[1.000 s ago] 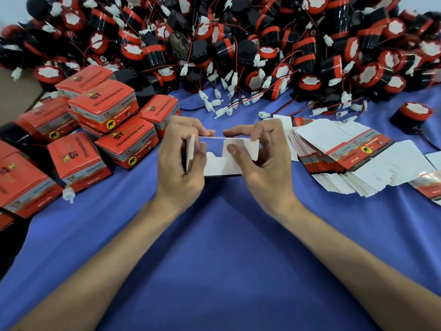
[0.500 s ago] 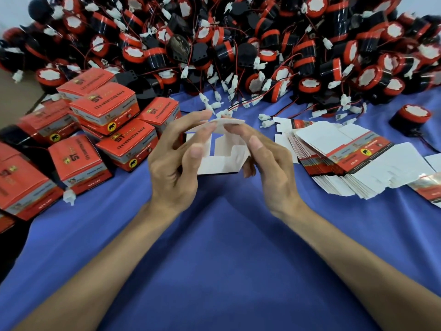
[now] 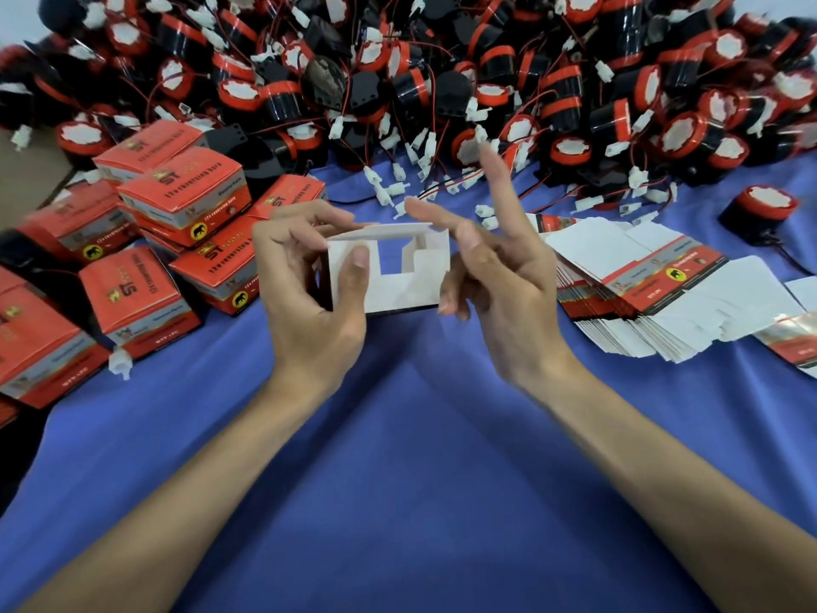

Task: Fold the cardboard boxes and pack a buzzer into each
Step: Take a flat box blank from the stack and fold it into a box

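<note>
A half-folded cardboard box, white inside showing, hangs above the blue tablecloth at the centre. My left hand grips its left side, thumb on the front flap and fingers behind. My right hand is at the box's right edge with fingers spread; the index finger touches the top flap and one finger points up. A big heap of black-and-red buzzers with white connectors fills the far side of the table.
Folded red boxes are stacked at the left. A fanned stack of flat box blanks lies at the right, with one lone buzzer beyond it. Blue tablecloth stretches toward me.
The flat blank has been opened into a box shape and its flaps bent inward. My right hand has loosened from the box, its fingers now spread; the left hand keeps hold.
</note>
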Available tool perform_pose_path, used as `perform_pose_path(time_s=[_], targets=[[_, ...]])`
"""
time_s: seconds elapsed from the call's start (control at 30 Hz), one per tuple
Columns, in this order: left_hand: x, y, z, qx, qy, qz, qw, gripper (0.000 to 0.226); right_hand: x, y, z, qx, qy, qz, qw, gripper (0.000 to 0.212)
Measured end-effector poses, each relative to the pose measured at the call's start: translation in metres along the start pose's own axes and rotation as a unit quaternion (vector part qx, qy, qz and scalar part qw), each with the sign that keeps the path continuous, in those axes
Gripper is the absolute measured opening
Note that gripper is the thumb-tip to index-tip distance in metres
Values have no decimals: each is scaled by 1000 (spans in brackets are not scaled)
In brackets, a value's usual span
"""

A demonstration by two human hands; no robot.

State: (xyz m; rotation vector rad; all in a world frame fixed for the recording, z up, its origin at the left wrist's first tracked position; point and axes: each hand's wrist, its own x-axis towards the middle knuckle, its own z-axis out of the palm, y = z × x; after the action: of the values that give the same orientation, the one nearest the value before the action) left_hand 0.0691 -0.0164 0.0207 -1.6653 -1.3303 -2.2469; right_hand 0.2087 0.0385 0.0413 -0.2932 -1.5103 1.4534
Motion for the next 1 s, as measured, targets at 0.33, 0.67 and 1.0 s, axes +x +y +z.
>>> perform_pose_path(time_s=[0.33,0.67,1.0], targets=[[-3,8,-4,56,-73,-32,995,16,3,13,-10,-77,-40,125,988,36],[-5,11,4,-30,-96,-95,990,33,-4,17,2,-54,-29,59,996,26],[-2,7,4,-110,-24,-162,980,30,-7,11,4,50,-102,118,986,56]])
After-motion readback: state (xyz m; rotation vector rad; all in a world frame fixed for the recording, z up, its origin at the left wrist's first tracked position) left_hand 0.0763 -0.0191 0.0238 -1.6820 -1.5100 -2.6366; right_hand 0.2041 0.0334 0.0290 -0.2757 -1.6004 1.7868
